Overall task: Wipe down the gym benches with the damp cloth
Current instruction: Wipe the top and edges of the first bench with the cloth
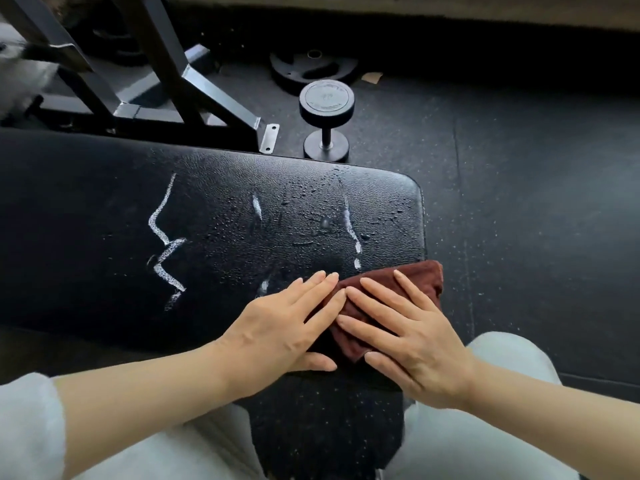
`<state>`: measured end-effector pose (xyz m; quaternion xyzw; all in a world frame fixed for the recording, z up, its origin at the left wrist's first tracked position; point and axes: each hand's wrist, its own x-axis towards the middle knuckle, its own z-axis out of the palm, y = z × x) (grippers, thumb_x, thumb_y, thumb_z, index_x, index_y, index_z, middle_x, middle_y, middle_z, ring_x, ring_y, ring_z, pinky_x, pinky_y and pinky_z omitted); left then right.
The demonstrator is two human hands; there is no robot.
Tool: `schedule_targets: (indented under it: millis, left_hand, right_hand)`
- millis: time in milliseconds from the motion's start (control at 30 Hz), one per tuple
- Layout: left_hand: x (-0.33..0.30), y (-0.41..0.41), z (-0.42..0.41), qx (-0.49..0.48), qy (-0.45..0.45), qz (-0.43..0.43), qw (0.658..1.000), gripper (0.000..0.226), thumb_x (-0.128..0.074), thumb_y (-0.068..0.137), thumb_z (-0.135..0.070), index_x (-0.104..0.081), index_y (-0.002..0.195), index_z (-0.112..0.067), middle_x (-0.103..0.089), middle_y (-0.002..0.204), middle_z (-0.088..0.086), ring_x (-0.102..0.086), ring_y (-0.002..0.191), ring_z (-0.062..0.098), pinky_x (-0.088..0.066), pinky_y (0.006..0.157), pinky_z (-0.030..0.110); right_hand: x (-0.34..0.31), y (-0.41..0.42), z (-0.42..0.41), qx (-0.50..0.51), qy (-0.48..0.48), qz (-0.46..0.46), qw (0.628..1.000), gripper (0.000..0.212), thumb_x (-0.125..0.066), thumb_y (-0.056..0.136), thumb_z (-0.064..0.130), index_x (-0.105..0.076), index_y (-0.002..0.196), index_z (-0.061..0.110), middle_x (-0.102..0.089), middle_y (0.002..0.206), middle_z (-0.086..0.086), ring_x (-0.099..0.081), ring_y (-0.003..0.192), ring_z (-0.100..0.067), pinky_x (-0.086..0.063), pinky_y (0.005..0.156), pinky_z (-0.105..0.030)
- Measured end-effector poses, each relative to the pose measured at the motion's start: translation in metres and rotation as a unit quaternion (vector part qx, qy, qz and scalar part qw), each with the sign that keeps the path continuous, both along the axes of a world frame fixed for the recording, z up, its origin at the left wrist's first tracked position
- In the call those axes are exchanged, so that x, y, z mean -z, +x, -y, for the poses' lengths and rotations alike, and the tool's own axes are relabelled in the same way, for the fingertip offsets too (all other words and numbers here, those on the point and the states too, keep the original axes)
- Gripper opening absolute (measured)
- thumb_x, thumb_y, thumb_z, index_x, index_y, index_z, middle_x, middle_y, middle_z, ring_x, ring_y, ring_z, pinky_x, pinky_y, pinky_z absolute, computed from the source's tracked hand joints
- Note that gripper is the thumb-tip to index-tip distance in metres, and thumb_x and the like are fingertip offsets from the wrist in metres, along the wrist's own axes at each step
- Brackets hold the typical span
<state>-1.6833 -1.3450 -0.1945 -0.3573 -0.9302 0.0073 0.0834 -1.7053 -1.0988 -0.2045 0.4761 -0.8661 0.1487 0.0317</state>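
Observation:
A black padded gym bench (86,216) runs from the left edge to the middle of the view. Its top carries white chalk-like streaks (166,244) and many water droplets (304,209). A folded dark red cloth (420,278) lies on the bench's near right corner. My left hand (284,327) presses flat on the cloth's left edge and the pad, fingers straight. My right hand (412,337) lies flat on top of the cloth, fingers spread and straight. The two hands touch at the fingertips.
A black dumbbell (325,119) stands on end on the rubber floor just beyond the bench. A weight plate (313,69) lies flat behind it. A black steel rack frame (194,95) rises at the upper left. My light trousered knees (502,362) flank the bench's near edge.

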Motion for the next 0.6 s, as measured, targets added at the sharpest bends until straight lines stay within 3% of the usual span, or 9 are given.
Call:
schedule_targets:
  millis: [267,367,500,600]
  left_hand:
    - [0.007,0.001,-0.002,-0.007,0.002,-0.052,0.999,0.079,-0.035,0.085,-0.064,-0.059,0.13,-0.004,-0.055,0.136,0.018,-0.057,0.122,0.03,-0.051,0.095,0.042]
    - [0.003,0.003,-0.003,-0.012,0.014,-0.047,0.999,0.08,-0.033,0.085,-0.064,-0.057,0.132,-0.004,-0.054,0.137,0.018,-0.059,0.119,0.03,-0.051,0.093,0.04]
    - [-0.001,0.006,-0.003,-0.047,0.04,-0.025,0.998,0.09,-0.033,0.08,-0.068,-0.045,0.14,-0.001,-0.045,0.146,0.016,-0.064,0.112,0.025,-0.056,0.078,0.029]
    - [-0.001,0.007,-0.003,-0.06,0.052,-0.014,0.997,0.094,-0.032,0.079,-0.07,-0.049,0.136,0.003,-0.045,0.145,0.017,-0.061,0.117,0.023,-0.055,0.083,0.029]
  right_hand:
    - [0.0,0.003,0.0,0.02,-0.001,0.003,1.0,0.048,-0.024,0.103,0.043,-0.049,0.141,0.026,-0.036,0.153,-0.001,-0.025,0.146,-0.019,-0.02,0.118,-0.049]
    - [-0.002,0.008,0.0,0.034,-0.016,0.007,0.999,0.047,-0.025,0.104,0.042,-0.051,0.14,0.026,-0.038,0.152,0.0,-0.027,0.145,-0.017,-0.02,0.118,-0.046]
    - [-0.001,0.023,-0.009,0.008,-0.009,-0.009,1.0,0.04,-0.038,0.103,0.033,-0.053,0.138,0.023,-0.042,0.15,0.0,-0.032,0.143,-0.018,-0.03,0.115,-0.045]
    - [-0.005,0.004,-0.007,0.052,-0.012,0.001,0.999,0.04,-0.037,0.101,0.032,-0.056,0.135,0.021,-0.045,0.147,-0.001,-0.036,0.14,-0.018,-0.032,0.114,-0.044]
